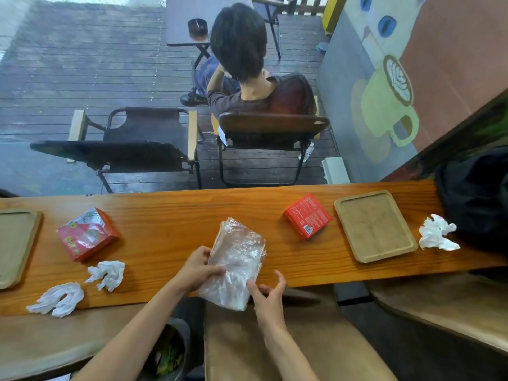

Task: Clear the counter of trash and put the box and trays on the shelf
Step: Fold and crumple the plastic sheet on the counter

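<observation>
Centre frame, at the counter's (170, 215) near edge, the left hand (196, 268) pinches the clear plastic bag (236, 259) while the right hand (268, 294) pinches its lower corner — best crumple it tight before binning.

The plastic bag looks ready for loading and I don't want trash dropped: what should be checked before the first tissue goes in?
1. Left hand has a grip on the plastic bag: ok.
2. Right hand holds the bag's near edge: ok, pinched.
3. Bag mouth open: cannot tell, it looks flat.
4. Crumpled tissues within reach on the counter: ok, two at left, one at right.
5. A hand free to pick up: not ok, both are on the bag.
</observation>
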